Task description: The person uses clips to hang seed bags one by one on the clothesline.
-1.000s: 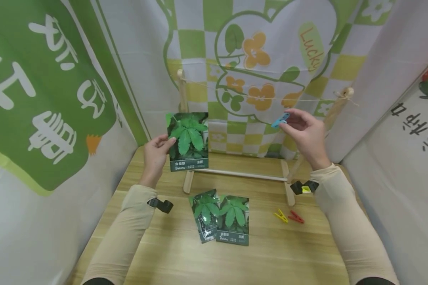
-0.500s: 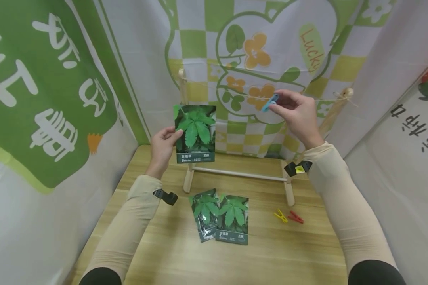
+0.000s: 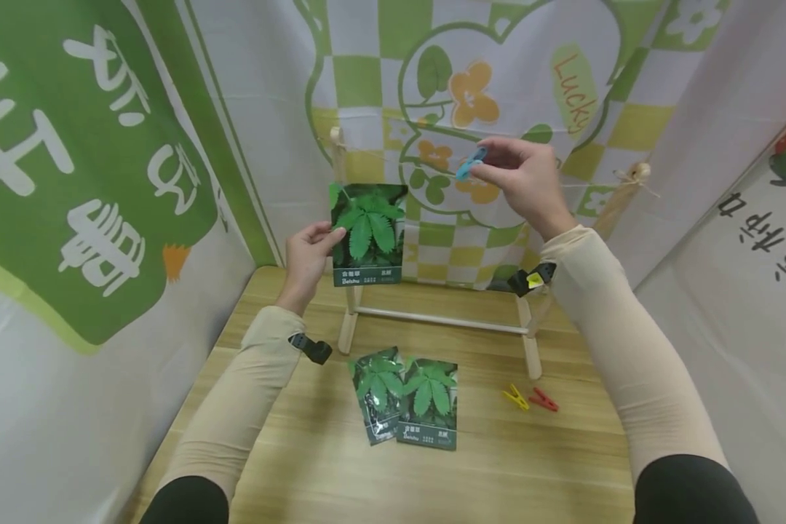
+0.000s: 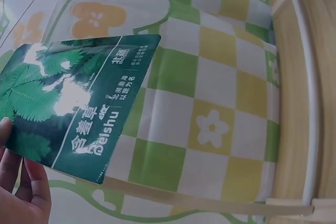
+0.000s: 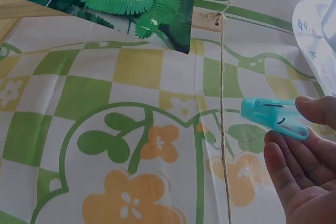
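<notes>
My left hand (image 3: 311, 262) pinches a seed packet (image 3: 369, 236) by its left edge. The packet has a green leaf picture and a dark band with white lettering; it is held upright just under a thin string (image 5: 222, 103). A blue clothespin (image 3: 471, 164) sits between the thumb and fingers of my right hand (image 3: 527, 178), close to the string and up to the right of the packet. In the right wrist view the clothespin's tip points towards the string, a little apart from it. Two more seed packets (image 3: 427, 404) lie overlapping on the table (image 3: 498, 473).
The string runs between the two posts of a wooden stand (image 3: 618, 200), which has a pale crossbar (image 3: 442, 320) low down. A yellow clothespin (image 3: 516, 397) and a red clothespin (image 3: 544, 399) lie on the table at right. A checked green and yellow cloth (image 3: 354, 80) hangs behind.
My left hand has lifted the packet and shifted it right, nearer the string. My right hand has carried the blue clothespin up and to the left. The packets on the table stay put.
</notes>
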`<state>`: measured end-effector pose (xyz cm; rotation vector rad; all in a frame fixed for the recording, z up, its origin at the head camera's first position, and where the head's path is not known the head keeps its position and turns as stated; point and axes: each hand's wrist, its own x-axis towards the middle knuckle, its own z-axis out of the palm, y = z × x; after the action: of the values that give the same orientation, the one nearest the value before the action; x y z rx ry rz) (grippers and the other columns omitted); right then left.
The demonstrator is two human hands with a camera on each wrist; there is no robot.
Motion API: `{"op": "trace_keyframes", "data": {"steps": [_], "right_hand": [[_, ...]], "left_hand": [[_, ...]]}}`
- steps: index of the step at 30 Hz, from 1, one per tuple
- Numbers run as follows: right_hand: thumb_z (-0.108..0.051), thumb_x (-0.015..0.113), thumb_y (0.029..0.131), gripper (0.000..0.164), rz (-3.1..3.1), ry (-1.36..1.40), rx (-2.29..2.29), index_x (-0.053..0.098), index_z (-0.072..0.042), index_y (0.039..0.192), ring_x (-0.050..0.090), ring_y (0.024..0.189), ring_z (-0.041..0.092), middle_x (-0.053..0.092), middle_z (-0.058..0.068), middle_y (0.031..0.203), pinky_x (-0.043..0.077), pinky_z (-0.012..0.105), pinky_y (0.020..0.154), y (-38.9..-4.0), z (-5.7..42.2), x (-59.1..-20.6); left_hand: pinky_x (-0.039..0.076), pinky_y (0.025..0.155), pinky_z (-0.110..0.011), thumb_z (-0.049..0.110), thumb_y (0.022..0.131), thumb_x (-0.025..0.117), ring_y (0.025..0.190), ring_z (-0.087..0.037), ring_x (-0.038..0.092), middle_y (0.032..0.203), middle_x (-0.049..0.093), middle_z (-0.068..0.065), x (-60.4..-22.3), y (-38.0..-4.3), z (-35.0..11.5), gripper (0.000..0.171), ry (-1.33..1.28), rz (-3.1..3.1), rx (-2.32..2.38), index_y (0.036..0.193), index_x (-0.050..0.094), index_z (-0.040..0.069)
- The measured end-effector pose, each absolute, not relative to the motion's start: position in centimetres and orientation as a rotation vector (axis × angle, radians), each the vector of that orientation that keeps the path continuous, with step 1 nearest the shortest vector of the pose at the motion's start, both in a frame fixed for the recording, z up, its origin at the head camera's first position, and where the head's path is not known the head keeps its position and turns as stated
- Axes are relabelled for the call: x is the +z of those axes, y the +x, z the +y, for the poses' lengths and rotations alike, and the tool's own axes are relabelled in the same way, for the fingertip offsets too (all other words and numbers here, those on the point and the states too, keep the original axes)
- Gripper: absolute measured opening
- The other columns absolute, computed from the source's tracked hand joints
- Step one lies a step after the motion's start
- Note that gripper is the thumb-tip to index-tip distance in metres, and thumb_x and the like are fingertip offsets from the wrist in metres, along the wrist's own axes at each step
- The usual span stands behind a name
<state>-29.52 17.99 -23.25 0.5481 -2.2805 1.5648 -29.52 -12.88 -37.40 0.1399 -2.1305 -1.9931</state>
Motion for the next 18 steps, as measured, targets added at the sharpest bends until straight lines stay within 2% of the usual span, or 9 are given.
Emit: {"op": "trace_keyframes", "data": {"steps": [6,9,14,15,18], "right_hand": [[-0.007,0.075,0.085,0.028,-2.285,0.596,1.580,0.070,0.004,0.110,0.068,0.079,0.005,0.072,-0.005,0.087,0.056,0.017,0.075,-30.5,15.9,-22.8],[-0.009,0.074,0.086,0.025,-2.299,0.606,1.470,0.071,0.002,0.108,0.066,0.076,0.003,0.074,0.001,0.088,0.053,0.016,0.071,-30.9,15.0,-22.6],[-0.009,0.071,0.088,0.021,-2.303,0.611,1.364,0.073,0.000,0.106,0.066,0.077,-0.001,0.075,0.015,0.097,0.053,0.016,0.074,-31.4,13.8,-22.3],[-0.009,0.071,0.088,0.020,-2.312,0.619,1.354,0.073,0.000,0.106,0.066,0.078,0.000,0.075,0.016,0.098,0.053,0.016,0.076,-31.6,13.6,-22.2],[-0.011,0.070,0.089,0.018,-2.363,0.628,1.329,0.074,-0.003,0.105,0.064,0.072,0.009,0.075,0.015,0.099,0.049,0.017,0.071,-32.0,12.8,-22.1]], "left_hand": [[0.051,0.073,-0.017,0.022,0.088,0.073,0.084,-0.003,0.060,0.092,0.064,0.012,-37.4,-30.1,-12.4,0.042,0.153,-2.091,-2.049,0.123,0.062,0.000],[0.051,0.073,-0.017,0.020,0.088,0.073,0.084,-0.003,0.060,0.091,0.064,0.012,-37.4,-30.3,-12.1,0.042,0.141,-2.087,-2.080,0.123,0.061,0.000],[0.051,0.073,-0.017,0.021,0.089,0.072,0.086,-0.004,0.059,0.092,0.064,0.011,-37.2,-30.6,-11.6,0.041,0.087,-2.102,-2.075,0.123,0.062,0.000],[0.050,0.073,-0.018,0.022,0.089,0.072,0.086,-0.004,0.059,0.092,0.064,0.010,-37.1,-30.7,-11.5,0.041,0.076,-2.106,-2.068,0.122,0.062,0.000],[0.050,0.072,-0.018,0.022,0.089,0.072,0.084,-0.005,0.058,0.091,0.064,0.011,-36.8,-30.9,-11.2,0.040,0.056,-2.111,-2.057,0.122,0.063,0.001]]}}
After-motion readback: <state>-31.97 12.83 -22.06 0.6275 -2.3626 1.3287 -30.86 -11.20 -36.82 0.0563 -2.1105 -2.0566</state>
